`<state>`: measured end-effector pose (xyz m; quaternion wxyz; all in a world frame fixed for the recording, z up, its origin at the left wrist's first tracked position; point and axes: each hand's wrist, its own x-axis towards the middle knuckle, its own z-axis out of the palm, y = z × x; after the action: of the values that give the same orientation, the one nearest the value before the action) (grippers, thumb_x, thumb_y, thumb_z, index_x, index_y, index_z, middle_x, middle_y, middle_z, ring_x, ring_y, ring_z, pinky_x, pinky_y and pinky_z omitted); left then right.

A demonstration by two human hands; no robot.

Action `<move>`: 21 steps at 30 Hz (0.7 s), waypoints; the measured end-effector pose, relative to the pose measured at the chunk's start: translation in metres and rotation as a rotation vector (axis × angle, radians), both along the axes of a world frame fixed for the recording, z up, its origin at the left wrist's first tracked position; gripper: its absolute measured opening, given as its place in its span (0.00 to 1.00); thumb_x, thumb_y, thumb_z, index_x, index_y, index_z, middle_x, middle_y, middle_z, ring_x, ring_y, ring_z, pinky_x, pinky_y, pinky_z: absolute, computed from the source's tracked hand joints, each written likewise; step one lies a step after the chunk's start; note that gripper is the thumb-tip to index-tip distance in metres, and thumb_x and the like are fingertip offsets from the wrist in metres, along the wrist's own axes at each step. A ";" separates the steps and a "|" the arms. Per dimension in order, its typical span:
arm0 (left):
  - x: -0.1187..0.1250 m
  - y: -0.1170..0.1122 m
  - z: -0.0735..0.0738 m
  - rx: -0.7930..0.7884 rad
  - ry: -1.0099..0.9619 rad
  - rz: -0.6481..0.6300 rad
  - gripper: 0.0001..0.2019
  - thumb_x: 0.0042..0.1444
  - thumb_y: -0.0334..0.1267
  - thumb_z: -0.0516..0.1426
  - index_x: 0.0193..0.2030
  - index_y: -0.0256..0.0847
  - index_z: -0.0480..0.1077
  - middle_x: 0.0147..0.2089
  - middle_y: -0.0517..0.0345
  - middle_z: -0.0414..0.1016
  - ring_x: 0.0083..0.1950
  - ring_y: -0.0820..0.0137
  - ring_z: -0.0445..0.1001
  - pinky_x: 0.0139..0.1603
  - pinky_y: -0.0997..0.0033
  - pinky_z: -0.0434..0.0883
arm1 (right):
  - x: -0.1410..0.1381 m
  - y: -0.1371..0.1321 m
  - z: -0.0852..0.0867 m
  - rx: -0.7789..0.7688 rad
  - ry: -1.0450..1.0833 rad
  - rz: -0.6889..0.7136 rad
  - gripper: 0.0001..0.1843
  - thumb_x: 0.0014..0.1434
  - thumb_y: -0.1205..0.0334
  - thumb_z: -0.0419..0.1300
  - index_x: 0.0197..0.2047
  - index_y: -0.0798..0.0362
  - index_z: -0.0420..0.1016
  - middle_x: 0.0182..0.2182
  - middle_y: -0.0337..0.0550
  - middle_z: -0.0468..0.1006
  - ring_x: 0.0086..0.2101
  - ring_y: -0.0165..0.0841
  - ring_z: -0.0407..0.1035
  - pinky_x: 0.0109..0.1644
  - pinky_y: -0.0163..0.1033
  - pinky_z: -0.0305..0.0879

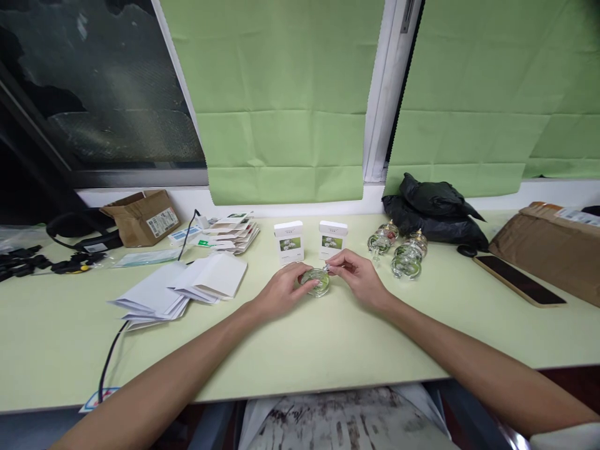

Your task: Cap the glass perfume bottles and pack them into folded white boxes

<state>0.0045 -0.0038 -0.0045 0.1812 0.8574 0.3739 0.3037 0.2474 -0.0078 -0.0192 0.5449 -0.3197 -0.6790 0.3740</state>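
Left hand (281, 290) here has a round glass piece (322, 288) steadied low over the table (351, 344), thumb across the top, while the right hand (359, 278) has thumb and fingertips pinched on a small shiny bit (326, 267) at its upper right edge. Can't tell if that bit is seated or loose, so I'd call this piece midway, not finished.

As for how far along: the left white box (289, 245) and the right white box (334, 240) are standing just beyond my hands, tops looking closed. No clue what's inside, if anything. More glass pieces (407, 262) sit in a cluster off to my right, out of my grip. Over on the left, a pile of flat white card (159, 290) lies unopened, near a stack of printed cards (234, 234).
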 end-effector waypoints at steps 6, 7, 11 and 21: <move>0.001 -0.004 0.001 -0.002 0.005 -0.009 0.16 0.71 0.53 0.55 0.51 0.44 0.75 0.44 0.56 0.78 0.40 0.66 0.73 0.42 0.67 0.68 | 0.000 -0.002 0.001 0.100 -0.073 -0.042 0.06 0.67 0.57 0.66 0.40 0.48 0.81 0.42 0.45 0.80 0.46 0.40 0.75 0.52 0.47 0.73; 0.001 -0.004 0.001 -0.003 0.005 -0.010 0.16 0.71 0.53 0.55 0.51 0.44 0.75 0.44 0.57 0.78 0.40 0.67 0.73 0.42 0.67 0.68 | 0.000 -0.002 0.002 0.115 -0.085 -0.042 0.05 0.67 0.57 0.65 0.40 0.48 0.81 0.42 0.45 0.80 0.46 0.40 0.75 0.51 0.47 0.73; 0.002 -0.004 0.001 0.006 0.007 -0.020 0.16 0.72 0.52 0.54 0.51 0.44 0.75 0.44 0.57 0.78 0.40 0.67 0.73 0.42 0.67 0.68 | 0.001 -0.002 0.006 0.139 -0.109 -0.028 0.05 0.68 0.59 0.65 0.39 0.49 0.80 0.41 0.44 0.79 0.46 0.38 0.75 0.49 0.45 0.71; 0.002 -0.003 0.001 0.043 0.022 -0.025 0.17 0.72 0.53 0.53 0.53 0.43 0.73 0.45 0.54 0.77 0.44 0.63 0.75 0.46 0.64 0.69 | 0.012 0.006 0.018 0.058 -0.145 0.072 0.10 0.64 0.54 0.68 0.35 0.50 0.79 0.39 0.44 0.79 0.43 0.38 0.75 0.49 0.45 0.72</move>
<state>0.0062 -0.0064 -0.0031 0.1626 0.8689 0.3586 0.3000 0.2593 -0.0023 -0.0010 0.4897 -0.3054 -0.7382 0.3492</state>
